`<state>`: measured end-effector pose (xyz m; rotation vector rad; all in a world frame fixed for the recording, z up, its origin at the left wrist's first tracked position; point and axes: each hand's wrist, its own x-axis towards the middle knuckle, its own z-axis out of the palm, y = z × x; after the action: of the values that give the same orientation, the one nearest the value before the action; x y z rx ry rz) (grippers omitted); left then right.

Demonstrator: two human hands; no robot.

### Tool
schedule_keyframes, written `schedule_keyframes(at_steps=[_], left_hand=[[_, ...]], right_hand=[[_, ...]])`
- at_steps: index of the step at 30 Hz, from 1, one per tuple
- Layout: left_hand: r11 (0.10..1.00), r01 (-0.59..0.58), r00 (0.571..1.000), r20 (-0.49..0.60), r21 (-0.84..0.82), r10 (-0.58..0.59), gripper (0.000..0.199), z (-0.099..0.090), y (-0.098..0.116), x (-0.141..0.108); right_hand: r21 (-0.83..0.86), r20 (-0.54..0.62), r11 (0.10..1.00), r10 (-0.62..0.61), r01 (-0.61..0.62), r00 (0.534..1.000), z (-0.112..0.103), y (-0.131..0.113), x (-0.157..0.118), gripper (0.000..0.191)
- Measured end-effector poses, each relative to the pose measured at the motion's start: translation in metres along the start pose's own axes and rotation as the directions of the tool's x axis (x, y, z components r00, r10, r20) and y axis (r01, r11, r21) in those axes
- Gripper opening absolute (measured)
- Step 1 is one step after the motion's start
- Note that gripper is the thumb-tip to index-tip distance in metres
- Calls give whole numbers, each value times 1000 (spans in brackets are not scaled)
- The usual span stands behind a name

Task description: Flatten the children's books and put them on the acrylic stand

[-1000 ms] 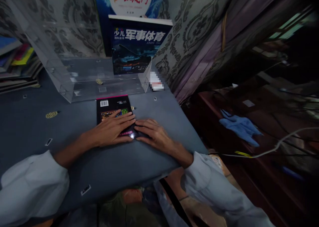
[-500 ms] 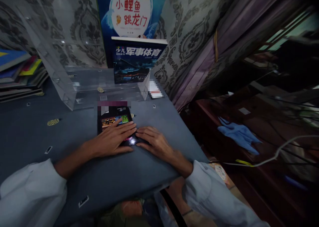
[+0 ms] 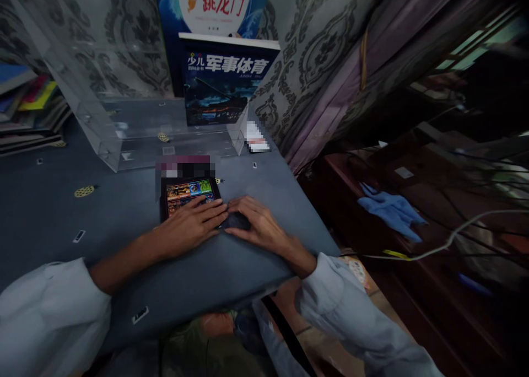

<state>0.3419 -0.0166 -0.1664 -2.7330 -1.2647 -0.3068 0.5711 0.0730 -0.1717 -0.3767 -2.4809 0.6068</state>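
A dark box or case with colourful pictures on its face [image 3: 188, 191] lies flat on the grey table cover [image 3: 231, 272]. My left hand [image 3: 188, 228] rests flat over its lower part, fingers stretched out to the right. Just right of it, my right hand [image 3: 260, 225] is on the table with thumb and fingers apart and curved, fingertips close to the left fingertips and the case's right edge. Nothing shows between its fingers. The case's lower part is hidden under my left hand.
Behind the case stands a clear acrylic rack [image 3: 103, 145] holding a dark blue book [image 3: 223, 90] before a taller blue one [image 3: 165, 24]. Stacked books [image 3: 25, 112] lie at the left. On brown furniture to the right are a blue cloth [image 3: 390, 209] and cables.
The view has shifted slightly, so the books sit higher. My right hand's thumb and fingers have spread wider, and my left hand now covers more of the case's lower part.
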Motion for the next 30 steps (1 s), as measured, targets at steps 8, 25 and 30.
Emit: schedule_keyframes(at_steps=[8, 25, 30], left_hand=[[993, -83, 997, 12, 85, 82, 38, -6, 15, -4], [989, 15, 997, 69, 147, -26, 47, -15, 37, -32], [984, 57, 997, 45, 167, -65, 48, -23, 40, -55]], right_hand=[[39, -5, 998, -54, 54, 999, -3, -4, 1, 38], [14, -2, 990, -137, 137, 991, -1, -1, -3, 21], [19, 20, 992, -128, 128, 992, -1, -1, -2, 21]])
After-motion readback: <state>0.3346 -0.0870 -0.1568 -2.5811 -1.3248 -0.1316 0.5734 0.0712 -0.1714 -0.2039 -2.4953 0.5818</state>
